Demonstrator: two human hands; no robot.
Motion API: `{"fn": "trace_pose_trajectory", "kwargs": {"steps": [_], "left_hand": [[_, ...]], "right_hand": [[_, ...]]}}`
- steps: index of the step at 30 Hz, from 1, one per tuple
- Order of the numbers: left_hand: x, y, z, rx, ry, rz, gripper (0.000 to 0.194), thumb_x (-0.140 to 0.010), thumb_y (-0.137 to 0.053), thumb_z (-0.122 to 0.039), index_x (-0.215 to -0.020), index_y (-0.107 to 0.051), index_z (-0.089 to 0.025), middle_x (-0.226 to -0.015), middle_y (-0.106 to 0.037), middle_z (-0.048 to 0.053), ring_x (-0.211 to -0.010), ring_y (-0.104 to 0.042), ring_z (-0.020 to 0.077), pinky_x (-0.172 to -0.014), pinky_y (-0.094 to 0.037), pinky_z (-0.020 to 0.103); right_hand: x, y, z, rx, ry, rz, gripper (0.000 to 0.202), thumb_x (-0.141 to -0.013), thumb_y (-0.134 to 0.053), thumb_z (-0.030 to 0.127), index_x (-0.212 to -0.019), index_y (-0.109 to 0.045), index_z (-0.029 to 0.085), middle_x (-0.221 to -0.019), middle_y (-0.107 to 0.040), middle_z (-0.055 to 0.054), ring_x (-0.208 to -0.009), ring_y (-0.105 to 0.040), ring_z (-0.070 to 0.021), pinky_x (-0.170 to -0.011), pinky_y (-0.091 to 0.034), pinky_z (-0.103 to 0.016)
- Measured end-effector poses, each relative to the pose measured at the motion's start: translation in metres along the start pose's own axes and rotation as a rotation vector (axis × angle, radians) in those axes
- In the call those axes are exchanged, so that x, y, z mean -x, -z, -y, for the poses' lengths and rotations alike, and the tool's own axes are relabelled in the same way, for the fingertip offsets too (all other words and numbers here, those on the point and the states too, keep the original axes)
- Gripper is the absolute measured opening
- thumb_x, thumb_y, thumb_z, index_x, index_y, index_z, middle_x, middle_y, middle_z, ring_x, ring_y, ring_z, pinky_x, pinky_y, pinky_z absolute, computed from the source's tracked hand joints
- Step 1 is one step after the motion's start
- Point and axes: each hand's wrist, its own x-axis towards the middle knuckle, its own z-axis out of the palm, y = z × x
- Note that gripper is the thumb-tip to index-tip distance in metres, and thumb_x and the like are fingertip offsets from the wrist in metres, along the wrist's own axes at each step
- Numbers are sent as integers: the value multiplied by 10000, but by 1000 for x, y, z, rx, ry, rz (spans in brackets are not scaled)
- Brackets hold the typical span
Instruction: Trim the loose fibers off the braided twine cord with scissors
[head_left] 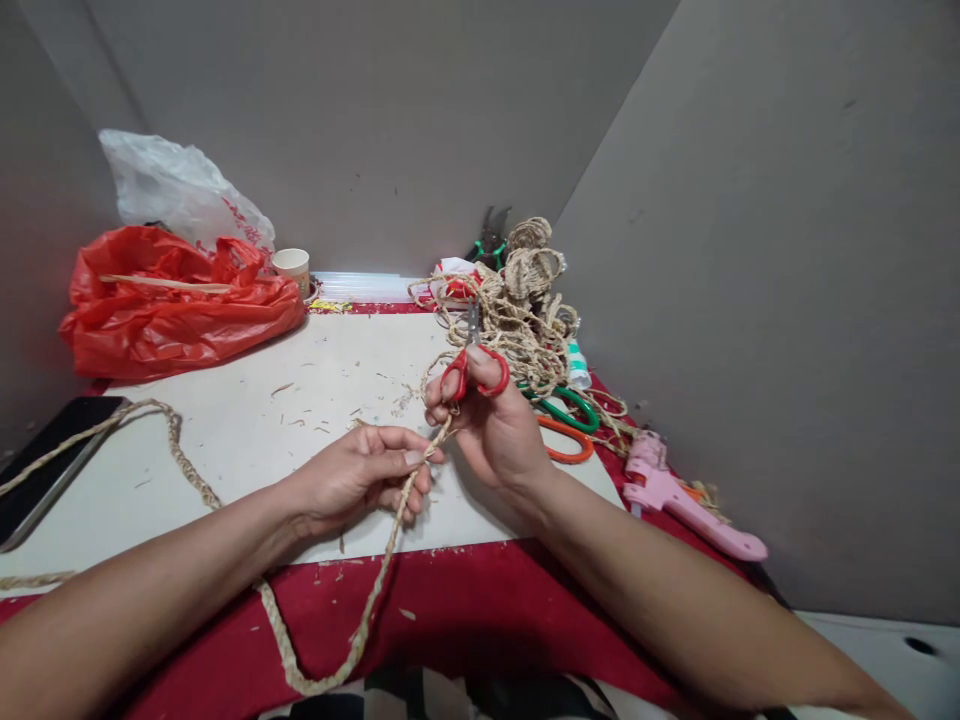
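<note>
A braided straw rope (388, 560) runs up from the red cloth to my left hand (367, 475), which pinches it near its upper end. My right hand (499, 430) is closed around the red handles of small scissors (473, 372), whose blades point up and away. The rope's upper end reaches the fingers of my right hand, close under the scissors. From the lower loop the rope passes under my left forearm and on across the left side of the white board (337, 370). Straw scraps are scattered on the board.
A red plastic bag (187, 310), a clear bag (180, 185) and a paper cup (292, 265) stand at the back left. A phone (56, 460) lies left. Coiled rope (525, 330), green handles (574, 410), orange handles (566, 440) and a pink glue gun (690, 500) are right.
</note>
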Motion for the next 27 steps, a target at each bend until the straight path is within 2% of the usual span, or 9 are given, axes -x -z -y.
{"fn": "trace_pose_trajectory", "kwargs": {"steps": [5, 8, 12, 16, 18, 21, 24, 27], "left_hand": [[-1, -1, -2, 45, 26, 18, 98, -862, -562, -167, -886, -631, -102, -773, -657, 80, -579, -620, 114, -581, -516, 235], [-1, -2, -2, 41, 29, 21, 107, -857, -569, -168, -907, -629, -94, -801, -673, 100, -562, -609, 105, -572, -515, 228], [-2, -1, -2, 45, -23, -1, 129, -855, -579, -172, -953, -615, -97, -805, -674, 90, -534, -591, 92, -545, -506, 217], [-3, 1, -3, 99, -97, -73, 132, -843, -584, -130, -974, -584, -128, -818, -675, 69, -521, -576, 78, -527, -495, 204], [-3, 3, -3, 133, -112, -117, 132, -835, -579, -102, -962, -569, -137, -833, -679, 69, -503, -567, 71, -499, -483, 194], [-5, 7, -2, 186, -133, -157, 92, -833, -561, -71, -907, -561, -127, -872, -677, 82, -514, -566, 67, -485, -486, 186], [-8, 12, 0, 213, -154, -165, 78, -834, -559, -65, -891, -560, -118, -890, -675, 89, -530, -569, 67, -494, -500, 187], [-10, 14, 2, 214, -144, -166, 79, -835, -562, -64, -894, -554, -116, -877, -682, 92, -531, -575, 67, -499, -500, 184]], "right_hand": [[-2, 2, -4, 47, 6, -4, 376, -795, -613, 495, -595, -584, 178, -640, -625, -5, -553, -534, -98, -590, -435, -227], [-3, 4, -4, 140, -40, 16, 385, -782, -620, 530, -645, -620, 171, -699, -664, -21, -594, -582, -105, -613, -467, -228], [-9, 10, 5, 367, -152, 98, 450, -749, -639, 588, -927, -669, 176, -745, -705, -50, -601, -646, -136, -591, -499, -241], [-15, 19, 25, 480, -171, 66, 585, -729, -638, 621, -1129, -596, 196, -635, -686, -29, -510, -650, -155, -471, -470, -221], [-17, 23, 36, 464, -173, 47, 558, -743, -618, 619, -1108, -579, 199, -606, -679, -26, -473, -640, -163, -449, -469, -231], [-15, 30, 46, 461, -165, 72, 453, -757, -597, 620, -939, -572, 206, -559, -655, -16, -410, -585, -149, -427, -450, -243], [-1, 36, 46, 620, -209, 194, 419, -776, -574, 627, -814, -529, 212, -543, -641, -14, -418, -560, -148, -442, -433, -255], [17, 43, 39, 922, -226, 358, 385, -811, -566, 569, -698, -477, 212, -551, -599, 2, -477, -537, -139, -495, -414, -257]]}}
